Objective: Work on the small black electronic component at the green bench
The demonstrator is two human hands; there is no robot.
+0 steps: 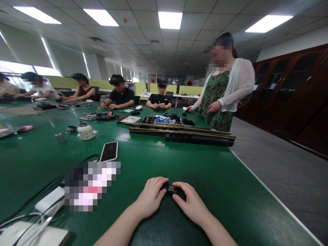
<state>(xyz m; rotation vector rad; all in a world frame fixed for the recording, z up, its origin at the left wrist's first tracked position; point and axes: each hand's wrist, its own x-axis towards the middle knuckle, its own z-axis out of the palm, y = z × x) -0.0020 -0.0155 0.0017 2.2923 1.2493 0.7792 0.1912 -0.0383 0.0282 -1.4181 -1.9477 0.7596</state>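
Note:
Low over the green table (138, 157), a small black object with a yellowish patch (170, 189) sits between my two hands; its exact kind cannot be made out. My left hand (151, 195) grips its left end, with the fingers curled over the far side and the thumb on the near side. From the other side, my right hand (191, 202) closes on the right part, its thumb and forefinger close to the middle. My fingers cover much of the object's two ends.
Left of my hands lie a phone (109, 151), a blurred-out patch, a white power adapter (50, 201) and cables. Farther off stand a white jar (85, 132) and long black bars (200, 139) with thin brass rods. A person (224, 85) stands at the right edge; several others sit opposite.

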